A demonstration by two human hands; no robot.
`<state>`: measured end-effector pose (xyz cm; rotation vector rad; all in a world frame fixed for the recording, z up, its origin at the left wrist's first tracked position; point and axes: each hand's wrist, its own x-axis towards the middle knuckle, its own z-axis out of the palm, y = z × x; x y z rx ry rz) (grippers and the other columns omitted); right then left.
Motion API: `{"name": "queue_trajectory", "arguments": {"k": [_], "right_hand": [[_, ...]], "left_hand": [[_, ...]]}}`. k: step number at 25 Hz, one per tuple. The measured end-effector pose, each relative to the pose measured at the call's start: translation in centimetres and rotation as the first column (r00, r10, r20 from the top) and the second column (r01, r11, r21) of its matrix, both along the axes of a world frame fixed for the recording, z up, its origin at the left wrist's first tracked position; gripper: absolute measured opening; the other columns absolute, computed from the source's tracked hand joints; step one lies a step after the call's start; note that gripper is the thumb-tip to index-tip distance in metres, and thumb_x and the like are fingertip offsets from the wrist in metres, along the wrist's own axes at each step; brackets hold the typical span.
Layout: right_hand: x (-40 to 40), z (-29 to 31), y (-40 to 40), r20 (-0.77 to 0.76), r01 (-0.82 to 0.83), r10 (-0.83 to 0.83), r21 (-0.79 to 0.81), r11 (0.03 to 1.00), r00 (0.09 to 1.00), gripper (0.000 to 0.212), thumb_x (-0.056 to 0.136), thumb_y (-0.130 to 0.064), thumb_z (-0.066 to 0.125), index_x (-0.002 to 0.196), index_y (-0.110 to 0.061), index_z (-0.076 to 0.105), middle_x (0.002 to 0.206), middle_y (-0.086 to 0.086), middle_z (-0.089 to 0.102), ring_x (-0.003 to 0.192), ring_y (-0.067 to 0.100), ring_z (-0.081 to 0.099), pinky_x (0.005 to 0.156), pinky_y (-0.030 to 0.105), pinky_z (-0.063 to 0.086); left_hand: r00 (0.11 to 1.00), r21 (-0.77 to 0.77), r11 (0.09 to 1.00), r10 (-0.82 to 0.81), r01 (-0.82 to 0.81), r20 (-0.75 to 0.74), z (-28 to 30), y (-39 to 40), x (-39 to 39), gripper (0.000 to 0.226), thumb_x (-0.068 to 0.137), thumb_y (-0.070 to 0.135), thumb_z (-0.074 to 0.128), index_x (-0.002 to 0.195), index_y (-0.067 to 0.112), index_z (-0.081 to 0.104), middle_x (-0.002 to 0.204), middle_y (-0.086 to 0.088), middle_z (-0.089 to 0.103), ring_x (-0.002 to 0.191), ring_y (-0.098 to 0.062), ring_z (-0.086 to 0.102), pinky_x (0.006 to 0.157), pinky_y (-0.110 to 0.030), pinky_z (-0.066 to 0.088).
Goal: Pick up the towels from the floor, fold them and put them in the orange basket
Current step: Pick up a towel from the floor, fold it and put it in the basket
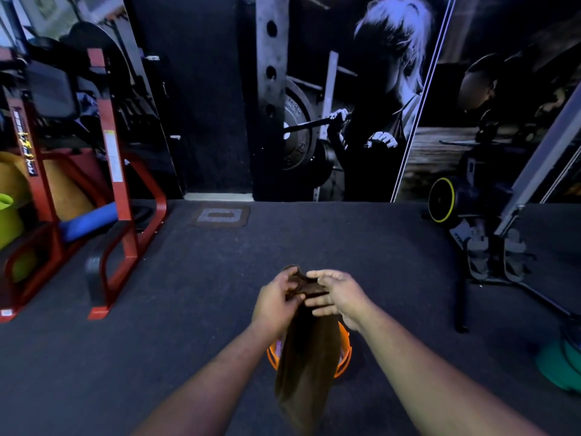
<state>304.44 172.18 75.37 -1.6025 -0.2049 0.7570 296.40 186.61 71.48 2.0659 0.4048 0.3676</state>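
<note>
Both hands meet at chest height over the dark floor [220, 309], holding one brown towel [309, 357] by its top edge. The left hand [276, 298] has its fingers and thumb curled round the towel's upper left part, a bunched corner of cloth standing up just above its knuckles. The right hand [338, 294] takes the same edge from the other side: its thumb lies over the top of the cloth and its fingers reach under it, so its grip pinches the towel, touching the left hand's fingertips or very nearly. From the two grips the towel hangs straight down in a long narrow strip between the forearms, its lower end blurred near the bottom of the view. Directly behind the hanging cloth, on the floor, stands the orange basket [344, 350]; only its rim shows on either side of the towel, with something pale pink just visible inside at the left. A red rack [113, 171] stands well off to the left, and a green object [556, 366] lies at the right edge.
</note>
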Motion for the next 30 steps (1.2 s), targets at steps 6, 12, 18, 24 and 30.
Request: {"name": "queue_trajectory", "arguments": {"k": [6, 12, 18, 24, 30], "right_hand": [[1.3, -1.7, -2.2, 0.402, -0.221, 0.404, -0.428, 0.876, 0.822, 0.034, 0.099, -0.051, 0.053, 0.086, -0.021, 0.062, 0.068, 0.002, 0.071, 0.064, 0.030, 0.070, 0.057, 0.032, 0.050], [3.0, -0.6, -4.4, 0.394, 0.137, 0.814, -0.918, 0.373, 0.427, 0.051, 0.091, -0.074, 0.047, 0.118, -0.034, 0.064, 0.117, 0.000, 0.065, 0.116, 0.024, 0.059, 0.095, 0.044, 0.043], [3.6, 1.2, -4.3, 0.673, 0.288, 0.650, -0.740, 0.608, 0.353, 0.034, 0.100, -0.056, 0.047, 0.116, -0.032, 0.065, 0.113, -0.007, 0.061, 0.111, 0.019, 0.059, 0.088, 0.039, 0.052], [4.4, 2.9, -5.3, 0.787, 0.308, 0.573, -0.616, 0.725, 0.228, 0.033, 0.096, -0.058, 0.054, 0.107, -0.033, 0.072, 0.112, -0.015, 0.059, 0.097, 0.011, 0.062, 0.073, 0.033, 0.054], [5.4, 4.6, -6.6, 0.686, 0.437, 0.724, -0.674, 0.596, 0.069, 0.033, 0.104, -0.051, 0.041, 0.122, -0.030, 0.059, 0.114, -0.004, 0.054, 0.096, 0.018, 0.064, 0.064, 0.033, 0.052]], "left_hand": [[0.992, 0.145, 0.981, -0.124, 0.128, -0.031, 2.0, 1.9, -0.4, 0.062, 0.091, 0.001, 0.066, 0.140, 0.030, 0.044, 0.102, 0.011, 0.076, 0.103, -0.003, 0.069, 0.099, -0.022, 0.049], [1.000, 0.325, 0.945, 0.027, -0.021, -0.012, 3.6, 5.5, -0.7, 0.040, 0.093, 0.006, 0.060, 0.106, 0.042, 0.050, 0.099, 0.008, 0.069, 0.091, -0.012, 0.067, 0.084, -0.038, 0.055], [0.946, 0.401, 0.858, 0.313, -0.319, 0.083, 4.9, 5.9, -1.1, 0.024, 0.099, 0.020, 0.060, 0.121, 0.030, 0.057, 0.099, 0.006, 0.069, 0.086, -0.013, 0.067, 0.070, -0.023, 0.047], [0.958, 0.355, 0.890, 0.275, -0.285, 0.079, 6.3, 7.1, 0.3, 0.011, 0.099, 0.022, 0.061, 0.107, 0.027, 0.068, 0.098, 0.004, 0.072, 0.090, -0.018, 0.068, 0.081, -0.036, 0.057], [0.999, 0.443, 0.897, -0.015, -0.004, 0.040, 6.3, 8.1, 0.2, 0.025, 0.102, 0.017, 0.053, 0.106, 0.042, 0.055, 0.105, 0.016, 0.061, 0.095, -0.005, 0.059, 0.081, -0.031, 0.050]]}}
